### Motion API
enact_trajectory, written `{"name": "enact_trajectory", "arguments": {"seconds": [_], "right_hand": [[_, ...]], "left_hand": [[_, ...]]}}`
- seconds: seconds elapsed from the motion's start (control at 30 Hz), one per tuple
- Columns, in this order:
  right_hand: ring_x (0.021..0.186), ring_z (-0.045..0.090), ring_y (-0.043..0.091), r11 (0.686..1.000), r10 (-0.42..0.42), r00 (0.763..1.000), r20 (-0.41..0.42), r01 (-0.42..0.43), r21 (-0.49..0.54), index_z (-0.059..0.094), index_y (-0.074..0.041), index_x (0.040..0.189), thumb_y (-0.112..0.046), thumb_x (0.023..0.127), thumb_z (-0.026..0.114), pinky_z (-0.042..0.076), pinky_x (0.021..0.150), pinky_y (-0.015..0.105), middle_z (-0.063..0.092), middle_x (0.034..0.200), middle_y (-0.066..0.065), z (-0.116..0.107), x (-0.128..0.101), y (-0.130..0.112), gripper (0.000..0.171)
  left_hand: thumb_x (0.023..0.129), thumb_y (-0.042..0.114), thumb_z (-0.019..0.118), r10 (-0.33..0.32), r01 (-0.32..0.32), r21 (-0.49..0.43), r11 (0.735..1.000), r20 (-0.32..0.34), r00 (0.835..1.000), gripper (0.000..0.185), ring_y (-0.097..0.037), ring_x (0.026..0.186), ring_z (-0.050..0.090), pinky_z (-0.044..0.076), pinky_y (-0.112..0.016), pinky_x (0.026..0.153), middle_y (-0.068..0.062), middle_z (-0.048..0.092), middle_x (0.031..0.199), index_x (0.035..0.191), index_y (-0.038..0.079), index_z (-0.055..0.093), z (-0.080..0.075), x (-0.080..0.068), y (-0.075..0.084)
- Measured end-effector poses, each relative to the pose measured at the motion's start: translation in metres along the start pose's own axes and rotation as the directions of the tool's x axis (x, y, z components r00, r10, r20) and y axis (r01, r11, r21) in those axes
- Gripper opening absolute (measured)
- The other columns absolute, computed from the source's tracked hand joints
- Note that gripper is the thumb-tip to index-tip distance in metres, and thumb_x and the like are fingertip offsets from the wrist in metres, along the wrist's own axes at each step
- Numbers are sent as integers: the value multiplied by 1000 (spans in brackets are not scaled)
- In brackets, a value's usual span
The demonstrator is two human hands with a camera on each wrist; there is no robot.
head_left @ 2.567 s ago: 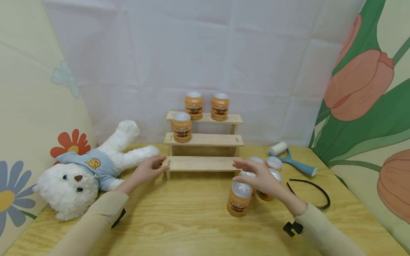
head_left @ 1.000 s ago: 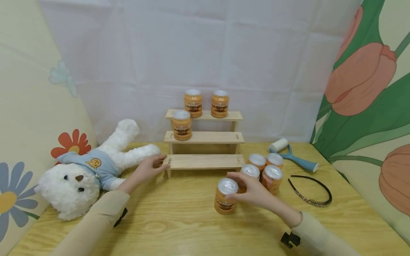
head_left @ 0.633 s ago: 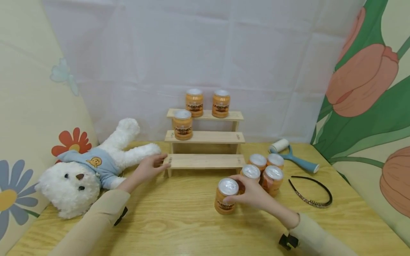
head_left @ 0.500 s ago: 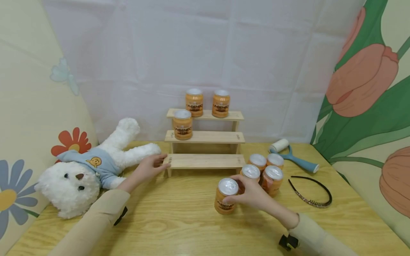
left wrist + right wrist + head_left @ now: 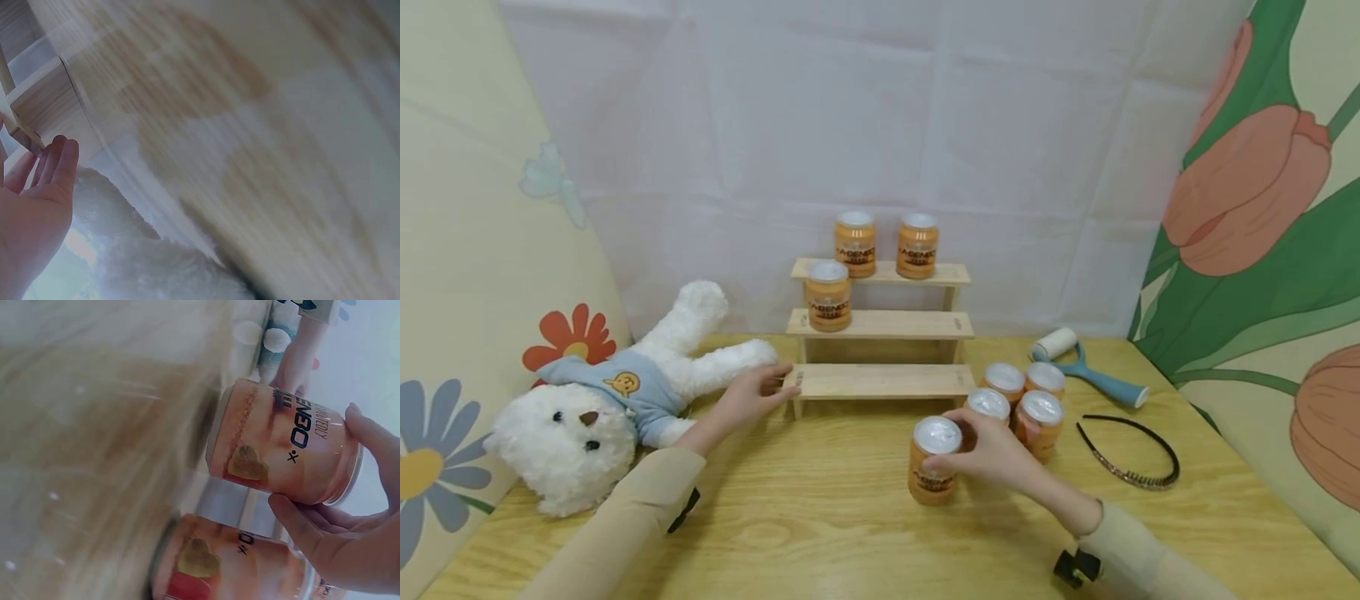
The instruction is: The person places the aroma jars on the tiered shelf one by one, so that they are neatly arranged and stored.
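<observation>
My right hand (image 5: pixel 1000 454) grips an orange drink can (image 5: pixel 932 471) with a silver top, thumb on its near side and fingers behind. In the right wrist view the can (image 5: pixel 281 440) shows dark lettering, and its base is close to the tabletop. My left hand (image 5: pixel 747 402) touches the left end of the lowest step of a wooden three-step stand (image 5: pixel 880 380); in the left wrist view its fingers (image 5: pixel 62 165) are fairly straight at the board's corner. Two cans (image 5: pixel 855 243) stand on the top step, and one can (image 5: pixel 827 296) sits at the middle step's left.
Several more orange cans (image 5: pixel 1037 423) cluster right of the held one. Beyond them lie a blue-handled lint roller (image 5: pixel 1101 382) and a black headband (image 5: pixel 1168 454). A white plush bear (image 5: pixel 568 442) in a blue shirt lies at the left.
My right hand has come down from over the cans and taken hold of the front one, which now stands farther left, apart from the cluster. The left hand has stayed at the stand.
</observation>
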State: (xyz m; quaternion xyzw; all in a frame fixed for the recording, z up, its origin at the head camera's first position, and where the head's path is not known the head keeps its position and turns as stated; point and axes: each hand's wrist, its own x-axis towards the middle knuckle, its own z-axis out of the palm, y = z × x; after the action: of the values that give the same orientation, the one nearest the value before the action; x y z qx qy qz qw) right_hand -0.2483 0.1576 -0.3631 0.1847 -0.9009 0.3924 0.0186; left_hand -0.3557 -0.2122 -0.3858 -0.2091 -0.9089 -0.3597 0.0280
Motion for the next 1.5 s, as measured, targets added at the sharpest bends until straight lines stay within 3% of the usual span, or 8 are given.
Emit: {"name": "enact_trajectory", "arguments": {"seconds": [0.17,0.5,0.83,1.2,1.5], "right_hand": [[99,60,14,999,-25,999,-47,24,-31,62,-12,117,-46,68,81,51,84,35,65,109,-1,-9,4,-5,63],[96,63,21,991,5,1000,-26,-2,137,58,-12,124,-39,73,80,56,75,28,64,111,6,-27,17,-16,62],[102,60,22,984,20,998,-52,-10,177,56,-12,126,-39,77,76,55,79,32,63,114,8,-41,40,-32,59],[101,61,21,944,-21,996,-87,48,327,57,-10,126,-30,79,76,56,79,33,64,114,12,-56,77,-47,54],[98,60,22,954,-26,990,-142,67,292,58,-12,127,-29,82,74,53,73,30,64,113,11,-59,104,-57,51]], "left_hand": [[94,35,57,-3,3,-8,1000,1,1000,63,-42,119,50,49,-48,94,-26,43,140,140,-4,40,0,-1,0],[93,37,57,-18,18,-4,1000,-3,1000,65,-42,120,50,48,-49,96,-26,42,141,141,-4,38,-2,-1,1],[93,38,57,-22,22,-1,1000,-1,1000,67,-42,120,50,48,-49,96,-26,42,140,141,-4,38,-2,0,2],[93,37,58,-24,24,-8,1000,1,1000,66,-42,120,50,47,-49,97,-26,42,141,141,-4,38,-1,1,0],[93,38,58,-31,31,-2,1000,-4,1000,65,-42,120,50,47,-50,96,-25,42,141,141,-2,39,1,-1,0]]}}
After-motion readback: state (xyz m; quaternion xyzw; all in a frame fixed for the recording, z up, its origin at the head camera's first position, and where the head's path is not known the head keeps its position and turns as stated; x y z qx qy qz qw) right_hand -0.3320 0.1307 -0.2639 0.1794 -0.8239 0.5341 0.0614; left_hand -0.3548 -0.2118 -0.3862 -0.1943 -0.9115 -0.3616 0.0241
